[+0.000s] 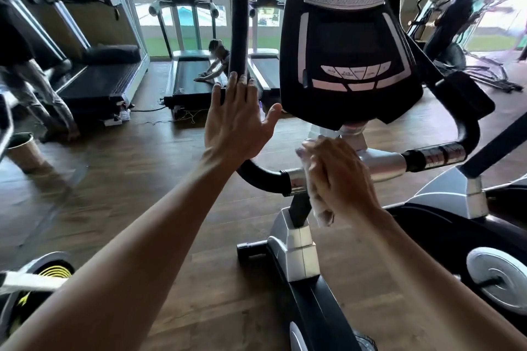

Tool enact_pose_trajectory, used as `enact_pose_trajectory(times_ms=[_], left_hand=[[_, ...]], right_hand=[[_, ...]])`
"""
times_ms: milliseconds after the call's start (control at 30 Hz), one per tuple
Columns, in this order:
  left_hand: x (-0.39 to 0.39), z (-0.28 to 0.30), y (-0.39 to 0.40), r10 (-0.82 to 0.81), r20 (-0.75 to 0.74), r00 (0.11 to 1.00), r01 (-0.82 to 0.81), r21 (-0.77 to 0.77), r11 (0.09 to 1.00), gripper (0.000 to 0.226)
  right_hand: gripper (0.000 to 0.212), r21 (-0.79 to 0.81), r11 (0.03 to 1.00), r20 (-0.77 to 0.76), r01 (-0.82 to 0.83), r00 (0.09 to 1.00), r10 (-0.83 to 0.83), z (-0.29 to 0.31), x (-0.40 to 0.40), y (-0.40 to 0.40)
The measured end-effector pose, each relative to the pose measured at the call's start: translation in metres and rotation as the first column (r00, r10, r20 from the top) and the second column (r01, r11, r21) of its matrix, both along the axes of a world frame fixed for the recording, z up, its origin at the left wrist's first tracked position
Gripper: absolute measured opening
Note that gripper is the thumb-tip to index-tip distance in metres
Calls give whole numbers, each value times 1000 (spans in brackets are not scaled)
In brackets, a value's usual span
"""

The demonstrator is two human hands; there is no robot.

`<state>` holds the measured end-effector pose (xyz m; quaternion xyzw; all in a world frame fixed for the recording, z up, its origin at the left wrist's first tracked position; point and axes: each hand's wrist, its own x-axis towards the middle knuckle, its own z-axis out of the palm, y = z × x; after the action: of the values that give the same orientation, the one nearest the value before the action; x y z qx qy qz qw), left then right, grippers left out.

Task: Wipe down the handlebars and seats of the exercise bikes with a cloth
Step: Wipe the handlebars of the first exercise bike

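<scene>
handlebar (382, 164): shiny chrome metal sleeves, matt black foam-like grips | upright handle (239, 23): matt black padding | console (350, 45): glossy black plastic, silver trim, grey mesh grille | cloth (320, 208): pale, soft, crumpled | floor (142, 168): wood-look planks, low sheen | frame (296, 248): smooth silver plastic

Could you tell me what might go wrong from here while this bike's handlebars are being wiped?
1. The right hand holds the cloth bunched against the chrome bar, just below the console; knuckles may bump it.
2. The left hand lies open near the upright black grip, not closed around it, so it gives little bracing.
</scene>
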<state>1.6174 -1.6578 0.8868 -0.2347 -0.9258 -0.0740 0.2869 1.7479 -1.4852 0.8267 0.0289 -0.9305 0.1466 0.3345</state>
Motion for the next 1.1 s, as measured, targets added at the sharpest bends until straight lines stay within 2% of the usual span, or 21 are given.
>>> enact_pose_trajectory(times_ms=[33, 100, 200, 233, 267, 367, 433, 567, 633, 700, 767, 833, 900, 967, 1033, 1100], left_hand=[[0, 0, 1, 7, -1, 1000, -7, 6, 1000, 85], [0, 0, 3, 20, -3, 1000, -20, 15, 1000, 83], [-1, -1, 2, 9, -10, 1000, -9, 4, 1000, 84], [-1, -1, 1, 6, -10, 1000, -6, -6, 1000, 84], [-1, -1, 0, 4, -7, 1000, -4, -13, 1000, 85], [1, -1, 2, 23, -7, 1000, -23, -5, 1000, 83], [1, 0, 4, 27, 6, 1000, -27, -9, 1000, 82], [1, -1, 0, -6, -7, 1000, 6, -4, 1000, 85], [1, 0, 0, -1, -7, 1000, 1, -2, 1000, 86], [3, 0, 3, 15, 1, 1000, -15, -2, 1000, 86], [4, 1, 4, 21, 21, 1000, -21, -5, 1000, 84], [4, 1, 3, 9, 23, 1000, -9, -1, 1000, 85], [3, 1, -1, -18, 10, 1000, 18, -8, 1000, 87], [3, 0, -4, -30, -7, 1000, 30, -19, 999, 86], [5, -1, -4, -25, -10, 1000, 25, -28, 999, 87], [7, 0, 0, -6, 0, 1000, 6, -25, 1000, 88]], right_hand=[[44, -72, 994, 38, 85, 996, -82, 3, -6, -5], [44, -56, 989, 17, 136, 991, -135, -2, -9, -29], [40, 135, 986, -125, -94, 986, 111, -16, 4, -27], [40, 185, 975, -143, -122, 978, 149, -16, 6, -14], [39, 187, 976, -151, -107, 979, 136, -14, 5, -2], [39, -1, 997, -193, 78, 978, -76, -12, -6, -2], [42, 4, 992, -189, 124, 975, -120, -21, -4, -25], [40, 257, 962, -192, -95, 970, 147, -36, 19, -9], [37, 183, 983, -183, -34, 981, 68, -32, 19, 10], [37, -4, 993, -165, 115, 980, -115, -23, 5, 4], [38, -30, 981, -142, 192, 971, -194, -18, -6, -31], [39, 86, 994, -145, 66, 988, -53, -23, -4, -57], [36, 182, 980, -147, -83, 983, 110, -20, 3, -48], [34, 94, 993, -52, -71, 996, 76, -3, 4, -27], [39, -77, 991, 120, 114, 987, -104, 16, -7, -14], [42, -60, 975, 159, 215, 966, -204, 15, -13, -26]])
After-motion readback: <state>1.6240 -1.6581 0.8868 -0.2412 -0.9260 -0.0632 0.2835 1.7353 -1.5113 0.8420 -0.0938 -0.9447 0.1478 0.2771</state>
